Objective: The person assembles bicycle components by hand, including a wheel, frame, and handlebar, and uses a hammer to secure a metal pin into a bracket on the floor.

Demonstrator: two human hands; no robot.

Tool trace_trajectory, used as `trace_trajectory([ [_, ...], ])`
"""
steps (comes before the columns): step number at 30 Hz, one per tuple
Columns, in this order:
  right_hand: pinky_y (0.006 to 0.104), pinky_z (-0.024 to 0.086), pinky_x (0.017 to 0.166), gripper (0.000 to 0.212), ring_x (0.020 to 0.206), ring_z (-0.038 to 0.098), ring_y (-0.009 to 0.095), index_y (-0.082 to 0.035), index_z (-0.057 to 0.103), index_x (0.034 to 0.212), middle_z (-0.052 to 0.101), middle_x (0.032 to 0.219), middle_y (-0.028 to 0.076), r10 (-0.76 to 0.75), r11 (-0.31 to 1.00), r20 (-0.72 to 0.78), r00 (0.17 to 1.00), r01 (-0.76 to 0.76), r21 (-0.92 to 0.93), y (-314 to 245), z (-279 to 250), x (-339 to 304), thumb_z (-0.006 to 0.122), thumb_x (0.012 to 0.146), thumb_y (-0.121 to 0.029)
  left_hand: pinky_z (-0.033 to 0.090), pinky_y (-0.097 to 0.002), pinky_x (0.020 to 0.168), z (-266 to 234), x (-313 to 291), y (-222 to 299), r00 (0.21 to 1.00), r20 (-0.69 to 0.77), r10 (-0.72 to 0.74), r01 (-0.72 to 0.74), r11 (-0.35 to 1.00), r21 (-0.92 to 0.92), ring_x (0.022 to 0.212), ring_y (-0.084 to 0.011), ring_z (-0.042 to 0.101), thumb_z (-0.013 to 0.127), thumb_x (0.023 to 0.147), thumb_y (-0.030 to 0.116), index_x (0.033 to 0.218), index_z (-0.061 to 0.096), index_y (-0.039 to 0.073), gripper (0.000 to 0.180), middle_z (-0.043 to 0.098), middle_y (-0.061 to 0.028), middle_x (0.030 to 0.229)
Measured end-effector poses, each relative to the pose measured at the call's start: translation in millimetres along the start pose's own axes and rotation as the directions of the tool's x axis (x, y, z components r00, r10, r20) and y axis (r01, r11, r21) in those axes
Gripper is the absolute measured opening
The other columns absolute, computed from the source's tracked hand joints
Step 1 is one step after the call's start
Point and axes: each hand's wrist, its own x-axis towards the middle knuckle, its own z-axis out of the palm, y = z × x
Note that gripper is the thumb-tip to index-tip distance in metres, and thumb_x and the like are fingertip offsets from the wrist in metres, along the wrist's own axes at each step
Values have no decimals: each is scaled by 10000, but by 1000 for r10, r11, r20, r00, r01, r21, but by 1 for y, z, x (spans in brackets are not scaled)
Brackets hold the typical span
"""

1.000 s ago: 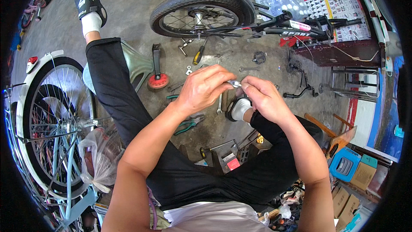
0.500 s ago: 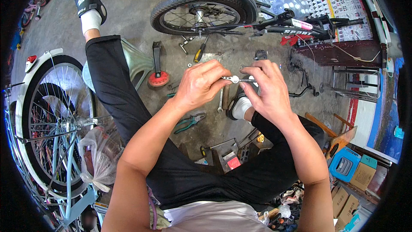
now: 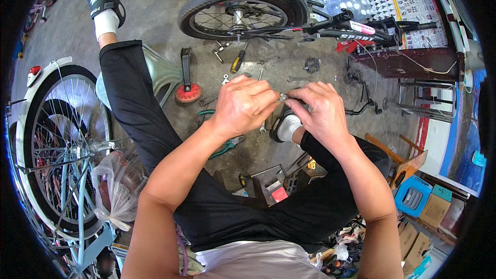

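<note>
Between my two hands, above the workshop floor, is a small silver metal part. The thumb and fingers of my left hand close on one side of it. Fingertips of my right hand pinch its other side. Most of the part is hidden by the fingers, so its exact kind cannot be made out. Below my left hand lie pliers with teal handles. Past the hands, on the concrete, are a yellow-and-black screwdriver and an open-ended wrench.
A black bicycle lies on its side ahead. To the left stands a light-blue bicycle with a white fender. A crank arm with a red round end rests near my left leg. Blue plastic crate and cartons are at right.
The silver part has turned between my fingers and shows less than before. My hands have come closer together around it. The whole view has shifted slightly.
</note>
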Motion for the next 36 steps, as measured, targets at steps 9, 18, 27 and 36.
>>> trace_trajectory([
  [9,428,491,697,226,719,604,295,-42,631,808,606,727,81,4,998,-18,1000,-3,64,-6,0,2,815,711,-129,478,-343,625,-1,0,9,992,-29,124,-119,985,123,636,-199,619,835,704,100,819,715,98,166,600,4,706],
  [18,418,477,737,294,765,609,285,-49,659,934,613,794,82,32,999,-36,999,-33,-34,-12,1,-1,830,751,-203,480,-359,618,1,-4,5,994,-82,74,-61,987,147,638,-216,623,824,751,115,839,696,91,157,631,-22,750],
  [27,295,501,911,263,974,659,148,-30,731,1140,727,1043,61,391,864,-258,883,-256,434,19,-103,-13,744,944,-203,539,-479,737,34,-47,-44,732,213,-647,577,755,311,869,-377,706,768,828,288,941,699,40,281,731,-160,911],
  [36,257,483,854,265,913,612,92,-7,712,1167,687,954,1,628,614,-105,771,-408,676,180,-97,-127,662,1020,-222,552,-498,767,91,-106,-65,528,379,-761,609,649,456,854,-405,713,733,803,343,945,713,49,327,733,-199,880],
])
